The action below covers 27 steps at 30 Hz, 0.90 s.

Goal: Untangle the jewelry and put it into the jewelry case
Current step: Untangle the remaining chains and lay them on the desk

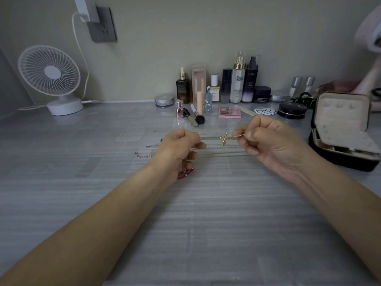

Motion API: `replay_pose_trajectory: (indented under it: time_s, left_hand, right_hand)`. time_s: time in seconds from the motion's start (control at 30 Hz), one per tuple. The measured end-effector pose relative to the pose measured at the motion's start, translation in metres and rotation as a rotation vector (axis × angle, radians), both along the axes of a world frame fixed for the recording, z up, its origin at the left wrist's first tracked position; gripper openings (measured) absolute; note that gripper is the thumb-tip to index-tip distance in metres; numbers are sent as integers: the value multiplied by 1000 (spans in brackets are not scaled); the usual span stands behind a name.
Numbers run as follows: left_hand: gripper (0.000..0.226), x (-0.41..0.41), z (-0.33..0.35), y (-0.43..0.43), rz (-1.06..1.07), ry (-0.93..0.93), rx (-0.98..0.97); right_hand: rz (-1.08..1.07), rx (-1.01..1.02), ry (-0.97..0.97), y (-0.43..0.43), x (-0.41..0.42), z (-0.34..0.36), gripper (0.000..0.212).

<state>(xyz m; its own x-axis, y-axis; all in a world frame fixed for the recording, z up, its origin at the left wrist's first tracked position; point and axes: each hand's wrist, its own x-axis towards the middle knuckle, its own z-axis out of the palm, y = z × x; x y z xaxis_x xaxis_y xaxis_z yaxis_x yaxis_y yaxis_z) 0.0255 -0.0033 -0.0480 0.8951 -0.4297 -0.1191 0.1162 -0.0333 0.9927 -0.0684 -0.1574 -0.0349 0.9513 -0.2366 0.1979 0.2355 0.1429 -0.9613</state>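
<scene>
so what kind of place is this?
Likely a home dressing table: skincare bottles and a makeup brush along the wall, an open jewelry case on the right, a small desk fan on the left.

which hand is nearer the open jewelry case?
Right. The right hand pinches the chains just left of the jewelry case; the left hand holds their other end, farther left.
</scene>
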Motion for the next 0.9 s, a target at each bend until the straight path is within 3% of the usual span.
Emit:
replay_pose_trajectory:
  time_s: [0.1,0.23,0.37,0.5,0.7,0.8,0.9]
  left_hand:
    - [20,-1,0,-1,-10,6,-13]
    - [19,-3,0,-2,-42,-8,-30]
    - [19,-3,0,-2,-41,-19,-75]
    - [16,3,4,2,26,18,-225]
    - [14,10,3,3,98,126,-328]
    - [21,10,7,4,87,116,-250]
    - [28,0,8,2,-68,-87,-28]
  right_hand:
    - [14,25,6,-1,0,-1,28]
    - [114,209,28,-2,3,-5,18]
    - [249,327,43,-3,2,-7,28]
    - [169,239,111,-6,0,-4,21]
    - [-43,57,159,-4,2,-5,31]
    - [-72,55,158,-5,2,-3,30]
    - [-31,84,158,-4,0,0,28]
